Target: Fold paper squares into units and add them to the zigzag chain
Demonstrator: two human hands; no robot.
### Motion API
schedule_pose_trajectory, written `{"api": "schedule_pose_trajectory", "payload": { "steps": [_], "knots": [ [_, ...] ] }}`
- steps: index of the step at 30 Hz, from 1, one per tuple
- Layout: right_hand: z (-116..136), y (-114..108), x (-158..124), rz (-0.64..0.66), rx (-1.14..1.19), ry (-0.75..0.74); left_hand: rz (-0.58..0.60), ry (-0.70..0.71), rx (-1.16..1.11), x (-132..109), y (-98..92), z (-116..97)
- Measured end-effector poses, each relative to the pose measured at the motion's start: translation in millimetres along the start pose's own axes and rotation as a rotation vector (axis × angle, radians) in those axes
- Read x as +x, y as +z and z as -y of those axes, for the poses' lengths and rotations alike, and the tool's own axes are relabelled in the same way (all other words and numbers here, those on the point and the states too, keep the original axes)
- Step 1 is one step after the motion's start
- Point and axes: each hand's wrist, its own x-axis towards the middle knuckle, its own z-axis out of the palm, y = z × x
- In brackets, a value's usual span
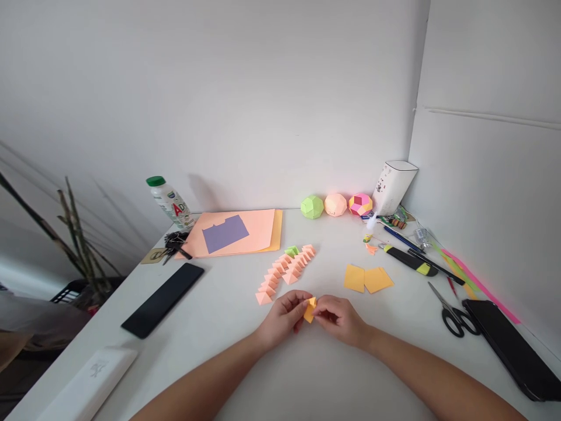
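Between my two hands is a small piece of folded yellow-orange paper [310,311]. My left hand [284,316] pinches its left side with thumb and fingers. From the other side, the fingertips of my right hand [340,318] close on its right edge. Just beyond my hands lie two rows of folded peach paper units [275,276], with a green folded unit [291,251] at the far end. To the right of my hands, two yellow-orange paper squares [354,278] lie flat on the white table [228,339].
Three paper balls [335,204] stand along the wall. Peach sheets [263,228] with a purple piece [225,234] lie back left, near a bottle [169,202] and a black phone [163,299]. Scissors [453,313], a cutter [409,260] and a black case [512,348] lie right.
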Motion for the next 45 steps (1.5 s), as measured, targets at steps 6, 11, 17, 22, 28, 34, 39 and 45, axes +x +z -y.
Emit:
{"api": "schedule_pose_trajectory", "payload": {
  "steps": [6,11,17,22,28,34,39,45],
  "knots": [
    [-0.8,-0.5,0.2,0.004,-0.027,-0.048,0.066,-0.011,0.083,-3.0,1.5,-1.2],
    [-0.8,-0.3,-0.3,0.008,-0.053,-0.052,0.072,-0.031,0.068,-3.5,0.5,0.7],
    [0.5,0.1,0.1,-0.010,-0.014,0.000,0.138,0.023,0.078,-4.7,0.8,-3.6],
    [-1.0,0.4,0.2,-0.050,0.117,0.176,0.138,0.038,0.153,-6.9,3.7,-8.4],
    [-9.5,0.1,-0.5,-0.049,0.303,0.394,0.151,0.090,0.179,-8.3,5.9,-7.6],
    [-7.8,-0.5,2.2,-0.040,0.396,0.437,0.141,0.146,0.252,-8.7,5.3,-5.2],
    [-5.8,0.0,2.1,-0.052,0.421,0.443,0.144,0.155,0.264,-8.3,6.0,-2.8],
    [-1.5,-0.2,2.8,-0.063,0.437,0.430,0.129,0.093,0.181,-7.0,4.5,0.8]
  ]
}}
